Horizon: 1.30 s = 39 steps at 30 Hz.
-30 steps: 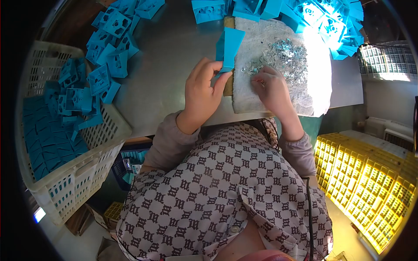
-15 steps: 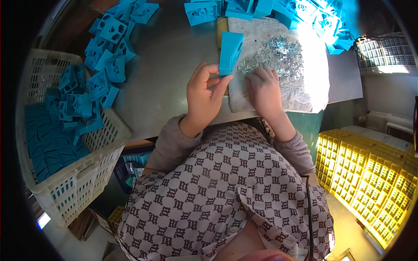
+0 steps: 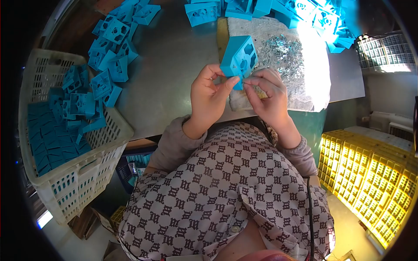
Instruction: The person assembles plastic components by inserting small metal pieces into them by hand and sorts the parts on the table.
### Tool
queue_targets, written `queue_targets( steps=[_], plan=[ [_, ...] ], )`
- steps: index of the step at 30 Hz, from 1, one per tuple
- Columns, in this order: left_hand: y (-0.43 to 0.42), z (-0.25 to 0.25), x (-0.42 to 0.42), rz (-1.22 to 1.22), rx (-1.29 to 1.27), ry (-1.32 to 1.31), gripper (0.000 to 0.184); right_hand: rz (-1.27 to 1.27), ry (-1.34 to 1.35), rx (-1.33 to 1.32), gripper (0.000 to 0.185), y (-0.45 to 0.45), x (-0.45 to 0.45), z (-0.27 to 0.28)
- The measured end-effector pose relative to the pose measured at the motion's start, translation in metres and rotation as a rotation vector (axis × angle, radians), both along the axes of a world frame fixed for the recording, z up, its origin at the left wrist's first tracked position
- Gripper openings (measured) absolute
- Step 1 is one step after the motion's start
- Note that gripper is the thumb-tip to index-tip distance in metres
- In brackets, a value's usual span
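A blue plastic housing (image 3: 235, 53) with cut-out holes in its face is tilted up over the table's near edge. My left hand (image 3: 210, 95) grips its lower end between thumb and fingers. At that same end, close against a narrow blue tab, my right hand (image 3: 271, 92) is closed in a pinch. Whatever sits between those fingertips is too small to make out. Just beyond the right hand, a pile of small shiny metal pieces (image 3: 285, 54) lies on a pale cloth (image 3: 244, 28).
More blue housings (image 3: 115, 32) are heaped at the table's far left, with others (image 3: 202, 13) along the back. A white slatted crate (image 3: 102, 152) full of blue parts stands at the left. Yellow crates (image 3: 365, 169) are stacked at the lower right. Strong sunlight strikes the cloth's right side.
My right hand has come off the metal pieces and up to the housing's lower end. My left hand has turned the housing, so its holed face now shows.
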<state>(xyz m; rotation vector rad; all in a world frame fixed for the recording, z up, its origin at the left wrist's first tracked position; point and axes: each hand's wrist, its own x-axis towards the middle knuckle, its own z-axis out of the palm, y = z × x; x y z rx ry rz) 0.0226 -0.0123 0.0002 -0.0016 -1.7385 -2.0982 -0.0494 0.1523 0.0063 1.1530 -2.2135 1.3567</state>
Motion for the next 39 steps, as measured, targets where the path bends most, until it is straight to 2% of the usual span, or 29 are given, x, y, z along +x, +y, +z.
queue_targets(
  steps=[10, 16, 22, 26, 31, 34, 37, 39],
  plan=[
    [0.007, 0.001, 0.002, -0.039, 0.061, 0.098, 0.021, -0.041, 0.239, 0.21, 0.012, 0.004, 0.0, 0.007],
    [0.01, -0.002, 0.003, -0.044, -0.018, 0.15, 0.023, -0.031, 0.146, 0.279, 0.013, 0.004, -0.001, 0.0],
    [0.011, 0.001, 0.004, -0.056, 0.032, 0.122, 0.021, -0.005, 0.051, 0.142, 0.013, 0.004, 0.005, 0.009],
    [0.015, 0.007, 0.004, -0.046, 0.043, 0.13, 0.021, 0.008, 0.104, 0.213, 0.011, 0.008, 0.0, 0.002],
    [0.011, -0.001, 0.005, -0.044, -0.076, 0.115, 0.021, 0.013, 0.043, 0.135, 0.01, 0.007, 0.005, 0.014],
    [0.011, -0.002, 0.004, -0.029, -0.147, 0.169, 0.022, 0.017, 0.041, 0.294, 0.009, 0.013, 0.006, 0.008],
    [0.012, -0.001, 0.003, -0.027, -0.16, 0.21, 0.022, -0.083, 0.037, 0.083, 0.008, 0.002, 0.009, 0.009],
    [0.013, 0.0, 0.003, -0.031, -0.165, 0.213, 0.022, -0.017, -0.011, 0.219, 0.008, 0.01, 0.008, 0.011]
  ],
)
